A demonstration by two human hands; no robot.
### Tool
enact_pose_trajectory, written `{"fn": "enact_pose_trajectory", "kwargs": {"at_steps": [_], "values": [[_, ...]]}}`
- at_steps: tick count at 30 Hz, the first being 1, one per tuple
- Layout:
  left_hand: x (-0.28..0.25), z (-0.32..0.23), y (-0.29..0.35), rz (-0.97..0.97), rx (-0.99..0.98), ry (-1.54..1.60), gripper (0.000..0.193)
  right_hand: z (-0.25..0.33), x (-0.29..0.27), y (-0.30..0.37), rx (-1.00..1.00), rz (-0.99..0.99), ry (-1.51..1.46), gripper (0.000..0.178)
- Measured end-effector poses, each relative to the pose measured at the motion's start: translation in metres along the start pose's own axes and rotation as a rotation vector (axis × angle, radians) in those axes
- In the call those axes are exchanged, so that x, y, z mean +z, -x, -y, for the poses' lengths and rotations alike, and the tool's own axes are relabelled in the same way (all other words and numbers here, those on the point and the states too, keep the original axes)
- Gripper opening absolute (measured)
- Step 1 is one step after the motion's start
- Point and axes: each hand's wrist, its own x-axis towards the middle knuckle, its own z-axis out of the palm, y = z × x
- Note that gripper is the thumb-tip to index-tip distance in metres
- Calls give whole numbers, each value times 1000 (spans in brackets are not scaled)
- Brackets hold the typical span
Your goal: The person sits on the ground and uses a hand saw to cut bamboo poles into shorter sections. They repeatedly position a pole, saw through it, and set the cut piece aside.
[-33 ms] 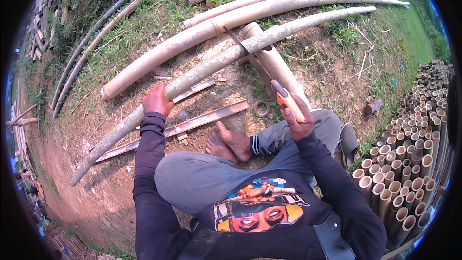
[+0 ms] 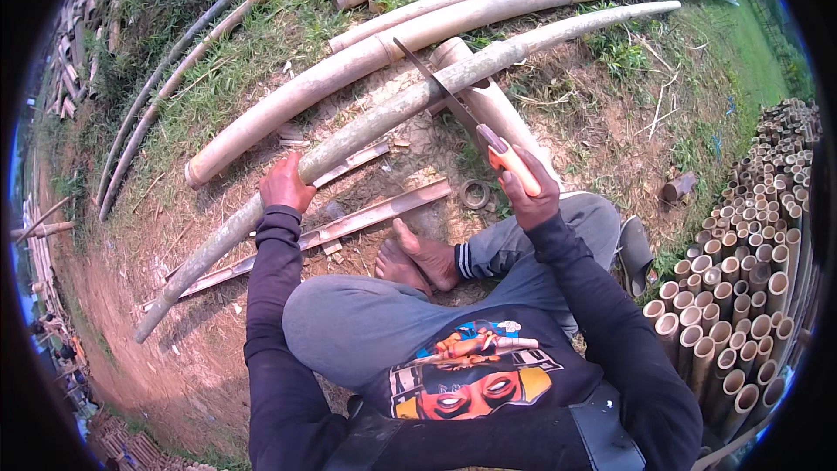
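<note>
My left hand [image 2: 286, 185] grips a long grey-green bamboo pole [image 2: 375, 122], which slants from the lower left to the upper right. My right hand [image 2: 532, 199] is closed on the orange handle of a handsaw [image 2: 510, 166]. Its blade lies across the pole, with the tip reaching past the far side; how deep the teeth sit cannot be made out. Under the pole, close to the blade, is a thick bamboo log [image 2: 510, 122].
Long bamboo poles [image 2: 296, 96] lie on the far side. Near my feet are split bamboo strips [image 2: 384, 212] and a cut bamboo ring [image 2: 475, 195]. Many cut tubes [image 2: 724, 305] stand bundled at the right. A short dark stub [image 2: 678, 188] lies on the dirt.
The saw and my right hand have moved forward and slightly left, pushing more blade beyond the pole. My left hand keeps its grip on the bamboo pole.
</note>
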Motion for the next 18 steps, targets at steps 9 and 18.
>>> {"fn": "enact_pose_trajectory", "kwargs": {"at_steps": [9, 18], "values": [[12, 6, -2, 37, -46, 76, 69, -3, -28, 57, -104, 21, 114, 51], [9, 1, -4, 4, -44, 46, 70, -34, 48, -75, -158, -39, 243, 47]]}}
